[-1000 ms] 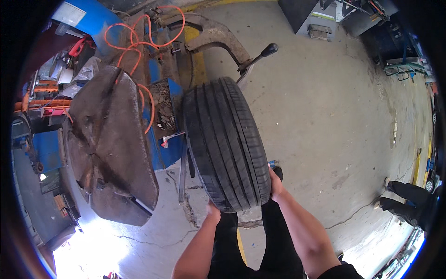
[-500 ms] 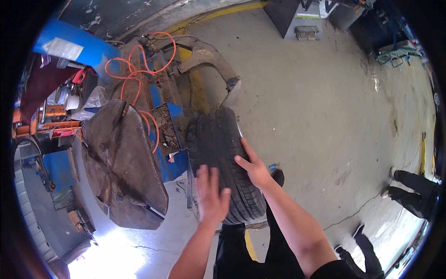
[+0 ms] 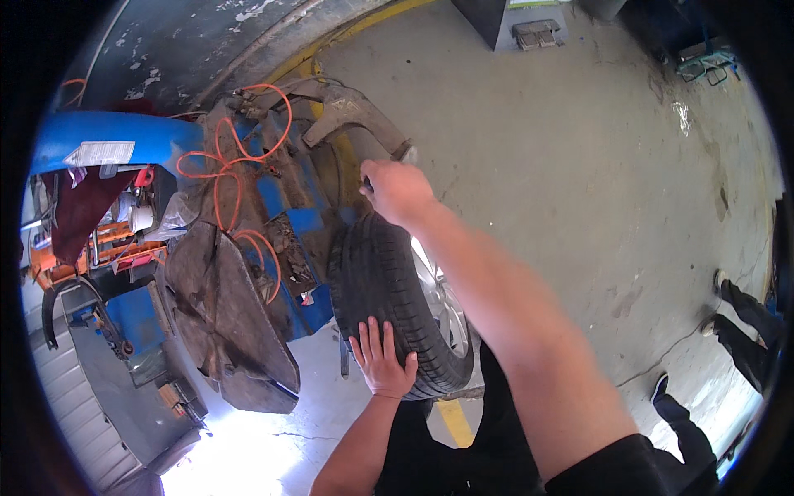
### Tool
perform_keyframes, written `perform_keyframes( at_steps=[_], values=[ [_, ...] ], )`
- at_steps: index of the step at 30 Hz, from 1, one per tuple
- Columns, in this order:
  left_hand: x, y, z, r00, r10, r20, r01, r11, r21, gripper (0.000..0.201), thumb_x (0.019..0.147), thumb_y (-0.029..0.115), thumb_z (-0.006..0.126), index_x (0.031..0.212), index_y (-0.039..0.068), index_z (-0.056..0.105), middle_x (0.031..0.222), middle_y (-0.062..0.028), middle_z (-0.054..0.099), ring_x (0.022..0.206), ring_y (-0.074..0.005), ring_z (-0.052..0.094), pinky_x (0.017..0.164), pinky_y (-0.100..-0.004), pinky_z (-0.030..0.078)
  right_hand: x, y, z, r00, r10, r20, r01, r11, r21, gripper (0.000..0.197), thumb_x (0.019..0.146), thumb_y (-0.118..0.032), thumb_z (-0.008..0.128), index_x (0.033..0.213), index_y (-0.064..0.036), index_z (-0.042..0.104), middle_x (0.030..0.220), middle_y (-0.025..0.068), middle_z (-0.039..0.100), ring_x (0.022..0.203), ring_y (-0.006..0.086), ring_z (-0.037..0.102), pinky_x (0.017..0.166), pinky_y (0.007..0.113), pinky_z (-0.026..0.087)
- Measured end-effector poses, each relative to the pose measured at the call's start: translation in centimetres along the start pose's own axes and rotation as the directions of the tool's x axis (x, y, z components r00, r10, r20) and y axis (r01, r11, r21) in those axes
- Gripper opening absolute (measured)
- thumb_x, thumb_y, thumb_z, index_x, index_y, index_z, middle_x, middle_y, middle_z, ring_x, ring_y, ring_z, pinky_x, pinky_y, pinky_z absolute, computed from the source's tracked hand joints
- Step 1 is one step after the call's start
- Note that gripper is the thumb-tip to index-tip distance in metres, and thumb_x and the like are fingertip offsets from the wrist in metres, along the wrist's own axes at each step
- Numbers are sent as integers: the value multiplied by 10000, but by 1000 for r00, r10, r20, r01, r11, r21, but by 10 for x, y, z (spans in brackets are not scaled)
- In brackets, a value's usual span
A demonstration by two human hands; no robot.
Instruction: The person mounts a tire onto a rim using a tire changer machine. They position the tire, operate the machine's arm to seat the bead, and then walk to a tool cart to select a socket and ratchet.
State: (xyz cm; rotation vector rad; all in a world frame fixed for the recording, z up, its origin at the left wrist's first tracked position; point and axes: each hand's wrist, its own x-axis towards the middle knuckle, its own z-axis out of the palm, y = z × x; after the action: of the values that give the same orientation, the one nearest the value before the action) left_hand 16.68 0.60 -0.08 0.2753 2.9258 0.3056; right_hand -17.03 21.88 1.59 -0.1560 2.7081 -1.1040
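Observation:
A black tyre (image 3: 372, 281) on a silver wheel rim (image 3: 442, 306) stands upright in front of me, beside the tyre changer. My left hand (image 3: 385, 364) lies flat on the near part of its tread, fingers stretched out. Beyond the tyre's far end, my right hand (image 3: 401, 192) is closed round a dark handle (image 3: 368, 183) at the end of the curved bead breaker arm (image 3: 351, 116). Most of that handle is hidden by the fingers. Left of the tyre is the changer's worn metal turntable (image 3: 215, 322).
An orange air hose (image 3: 240, 169) loops over the changer. A blue cylinder (image 3: 91, 140) and a cluttered orange rack (image 3: 107, 256) stand at the left. A grey cabinet (image 3: 488, 21) is at the far side. Legs of other people (image 3: 740, 347) show at the right.
My right hand has left the tyre's side and moved forward to the bead breaker arm's handle. My left hand has settled on the tread. The tyre has turned, showing more of its rim.

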Motion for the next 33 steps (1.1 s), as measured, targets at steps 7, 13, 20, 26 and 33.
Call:
perform_keyframes(
  at_steps=[7, 13, 20, 26, 33],
  values=[
    [-4, 0, -5, 1000, -12, 0, 12, 1000, -14, 881, 1070, 618, 577, 1733, 48, 467, 1838, -288, 347, 1715, -534, 261, 1388, -725, 112, 71, 100, -89, 860, 377, -344, -287, 914, 286, 281, 1057, -245, 789, 1291, -102, 726, 1211, 183, 831, 1178, 412, 785, 995, 509, 628],
    [81, -14, -28, 1000, -3, 13, 3, 1000, 2, 877, 1061, 550, 624, 1768, 70, 427, 1857, -224, 346, 1730, -461, 269, 1409, -659, 134, 105, 133, -114, 846, 396, -358, -330, 915, 232, 291, 1072, -255, 788, 1314, -108, 721, 1181, 170, 840, 1141, 367, 803, 973, 469, 627],
    [170, -46, -49, 998, 38, 50, -39, 999, 14, 836, 1081, 446, 632, 1798, 99, 379, 1875, -172, 327, 1750, -408, 239, 1426, -611, 112, 64, 93, -103, 910, 343, -234, -289, 928, 235, 301, 1129, -335, 704, 1308, -93, 713, 1142, 209, 835, 1114, 415, 796, 984, 517, 619],
    [188, -57, -52, 993, 46, 108, -47, 999, 7, 799, 1166, 551, 476, 1819, 112, 336, 1885, -177, 301, 1757, -395, 223, 1429, -605, 89, 39, 53, -71, 906, 368, -208, -284, 894, 346, 319, 1128, -334, 673, 1272, -52, 713, 1172, 260, 815, 1141, 477, 769, 1008, 568, 611],
    [222, -70, -51, 992, 101, 78, -103, 994, 20, 787, 1152, 509, 515, 1812, 114, 351, 1887, -157, 308, 1757, -372, 233, 1432, -595, 107, 40, 47, -72, 895, 394, -207, -318, 891, 323, 283, 1114, -297, 676, 1267, -65, 730, 1193, 239, 819, 1158, 461, 769, 1016, 553, 609]
  ],
)
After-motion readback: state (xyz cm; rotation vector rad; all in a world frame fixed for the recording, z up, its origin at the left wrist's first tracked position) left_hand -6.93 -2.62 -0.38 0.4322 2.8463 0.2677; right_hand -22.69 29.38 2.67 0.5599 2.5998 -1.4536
